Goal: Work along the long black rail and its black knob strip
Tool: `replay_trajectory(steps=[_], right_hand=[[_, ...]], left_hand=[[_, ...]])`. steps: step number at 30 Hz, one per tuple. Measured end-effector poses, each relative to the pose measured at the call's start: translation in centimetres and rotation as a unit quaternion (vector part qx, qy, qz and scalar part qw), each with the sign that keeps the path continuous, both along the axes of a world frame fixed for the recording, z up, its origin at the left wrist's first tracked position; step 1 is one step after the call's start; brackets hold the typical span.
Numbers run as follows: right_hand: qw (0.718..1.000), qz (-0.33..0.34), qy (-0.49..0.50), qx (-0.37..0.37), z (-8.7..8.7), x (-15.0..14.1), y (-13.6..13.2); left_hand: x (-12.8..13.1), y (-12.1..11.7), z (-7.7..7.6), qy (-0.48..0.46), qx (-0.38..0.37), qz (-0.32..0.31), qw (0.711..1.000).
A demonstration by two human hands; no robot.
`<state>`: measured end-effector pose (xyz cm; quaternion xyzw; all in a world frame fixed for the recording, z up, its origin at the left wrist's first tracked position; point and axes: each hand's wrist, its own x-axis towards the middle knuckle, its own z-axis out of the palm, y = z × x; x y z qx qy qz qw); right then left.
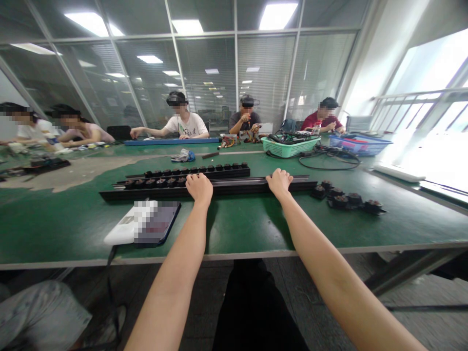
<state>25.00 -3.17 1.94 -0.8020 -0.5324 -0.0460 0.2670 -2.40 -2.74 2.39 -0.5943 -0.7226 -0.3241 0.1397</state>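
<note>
Left hand point(200, 188), right hand point(280, 183) — fingers curled, gripping | long black trough-shaped rail point(239, 191) — directly under both, extending past each

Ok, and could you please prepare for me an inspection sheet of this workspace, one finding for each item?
Surface: green table, with a pale patch at the left.
Job's things: front black rail, a second black rail behind it bearing round parts; loose black parts at the right.
Clutter: white device and dark phone-like device side by side; grey-blue cloth item; green basket; blue basket.
Hands: left hand and right hand on the front rail, fingers bent; firmness of grip unclear.
Cables: black cable looped near the baskets; dark cord hanging at the near edge.
Surroundings: other people seated; glass partition; bright window.
</note>
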Motion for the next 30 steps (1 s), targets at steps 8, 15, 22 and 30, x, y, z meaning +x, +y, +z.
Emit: replay_trajectory(steps=[8, 15, 22, 30], right_hand=[[1.000, 0.011, -0.004, -0.013, -0.03, 0.32, 0.23], [1.000, 0.010, -0.011, -0.012, -0.22, 0.61, 0.49], [1.000, 0.008, -0.005, -0.010, -0.27, 0.66, 0.61], [1.000, 0.008, -0.001, -0.012, -0.17, 0.75, 0.60]], left_hand=[[-0.15, 0.36, -0.28, 0.013, 0.004, 0.005, 1.000], [-0.22, 0.45, -0.38, 0.013, 0.006, 0.005, 1.000], [-0.04, 0.22, -0.19, 0.014, 0.002, 0.009, 1.000], [-0.12, 0.47, -0.38, 0.021, 0.009, 0.010, 1.000]])
